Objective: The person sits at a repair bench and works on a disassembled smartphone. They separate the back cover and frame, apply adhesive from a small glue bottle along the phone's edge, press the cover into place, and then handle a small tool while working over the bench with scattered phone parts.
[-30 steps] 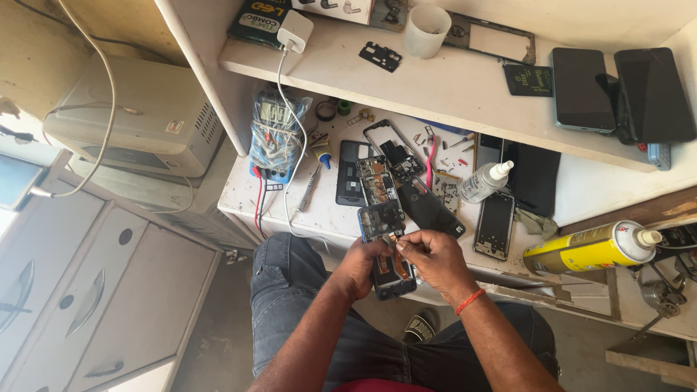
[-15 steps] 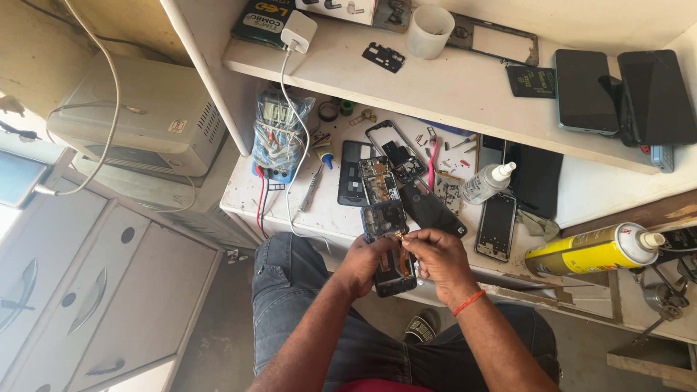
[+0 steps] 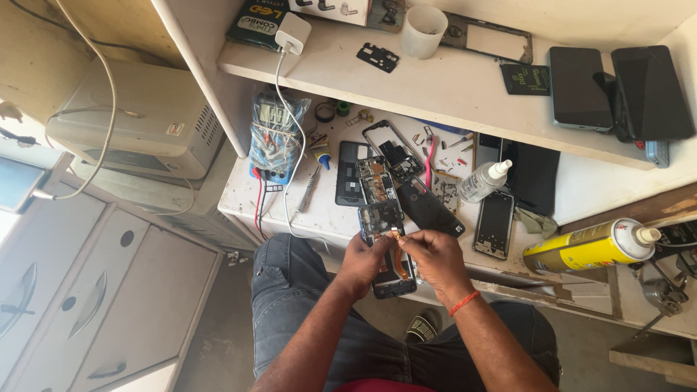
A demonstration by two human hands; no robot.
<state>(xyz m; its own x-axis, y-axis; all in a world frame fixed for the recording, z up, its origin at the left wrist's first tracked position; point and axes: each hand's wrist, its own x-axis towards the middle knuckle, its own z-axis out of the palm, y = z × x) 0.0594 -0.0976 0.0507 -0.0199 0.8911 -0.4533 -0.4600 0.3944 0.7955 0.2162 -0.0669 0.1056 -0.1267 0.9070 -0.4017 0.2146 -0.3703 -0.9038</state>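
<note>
Left hand (image 3: 361, 260) cradles the opened phone (image 3: 386, 247) at the workbench (image 3: 319, 210) edge, right hand (image 3: 434, 255) pinching a thin orange flex cable (image 3: 398, 255) (tiny, easily torn, I'd say). Light, fragile stuff: best gripped by the frame's sides, never the board.

Both my forearms reach forward and meet over my lap. My left hand (image 3: 363, 263) is cupped, fingers curled upward. My right hand (image 3: 434, 255) sits just beside it, thumb and forefinger pinched together, wrist slightly bent.
</note>
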